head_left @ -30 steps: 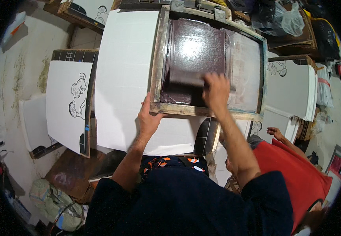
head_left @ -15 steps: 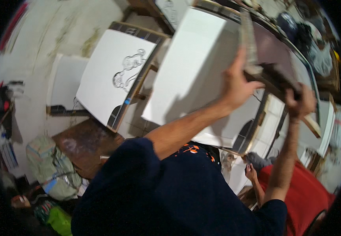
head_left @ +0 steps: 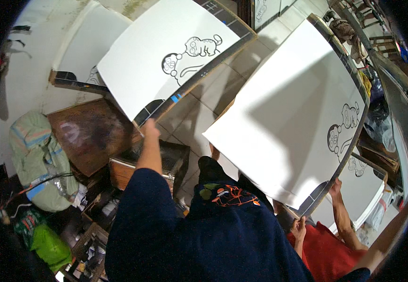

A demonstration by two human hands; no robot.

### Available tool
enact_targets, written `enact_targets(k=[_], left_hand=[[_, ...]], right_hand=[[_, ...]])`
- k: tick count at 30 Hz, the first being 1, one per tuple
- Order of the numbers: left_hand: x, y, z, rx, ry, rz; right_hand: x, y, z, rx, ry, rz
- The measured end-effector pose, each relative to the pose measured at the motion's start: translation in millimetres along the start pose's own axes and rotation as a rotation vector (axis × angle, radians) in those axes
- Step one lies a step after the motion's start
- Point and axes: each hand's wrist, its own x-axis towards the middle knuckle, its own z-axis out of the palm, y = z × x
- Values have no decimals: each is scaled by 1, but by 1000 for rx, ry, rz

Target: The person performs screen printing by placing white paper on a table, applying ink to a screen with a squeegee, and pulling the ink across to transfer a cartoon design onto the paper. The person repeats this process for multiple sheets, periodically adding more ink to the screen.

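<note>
- Wood-framed screen (head_left: 389, 70) now swung up at far right, off the cartoon-printed sheet (head_left: 295, 108).
- Left hand (head_left: 150, 128) blurred at lower corner of left board (head_left: 150, 112); grip can't tell.
- Right hand past view edge; can't tell state.

No text, label, number or sign can be read clearly.

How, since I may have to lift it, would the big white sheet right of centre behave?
The sheet is probably floppy: its lower edge looks wavy. It seems light for its breadth, as that edge looks thin. Its left corner, jutting past the board, might snag or crease.
</note>
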Motion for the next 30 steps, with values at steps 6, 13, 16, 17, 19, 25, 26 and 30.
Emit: enact_targets(k=[6, 13, 16, 17, 19, 25, 26, 30], left_hand=[[55, -3, -40, -284, 64, 5], [60, 27, -56, -249, 149, -134], [63, 30, -74, -277, 66, -78], [59, 29, -82, -363, -76, -31], [44, 26, -97, -597, -307, 46], [-69, 66, -97, -626, -817, 304], [-96, 71, -89, -661, -849, 303], [-207, 50, -93, -828, -1098, 411]], right_hand=[[-139, -1, -43, -107, -131, 229], [-122, -11, -61, -97, -108, 276], [-58, -14, -59, -59, -47, 205], [-32, -16, -56, -54, -32, 178], [23, -24, -52, -30, 3, 126], [168, -68, -57, 41, 79, -21], [188, -75, -60, 48, 86, -41], [234, -89, -73, 75, 69, -74]])
